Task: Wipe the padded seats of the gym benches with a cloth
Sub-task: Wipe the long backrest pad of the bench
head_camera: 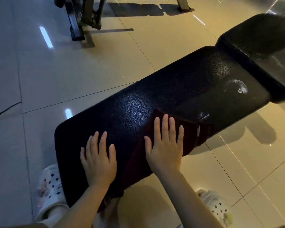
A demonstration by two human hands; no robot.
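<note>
Slippage is the main risk here: the dark red cloth lies flat on the near half of the black padded seat, one edge hanging over the right side, and only the right hand presses it, fingers straight and slightly spread, gripping nothing. With no pinch on the fabric, a fast stroke would likely let the palm slide over it or bunch it, leaving streaks. The left hand rests flat on bare vinyl just beside the cloth, fingers spread, bracing. White smears sit farther up the seat, near the gap before the back pad; a short reach would probably miss them.
</note>
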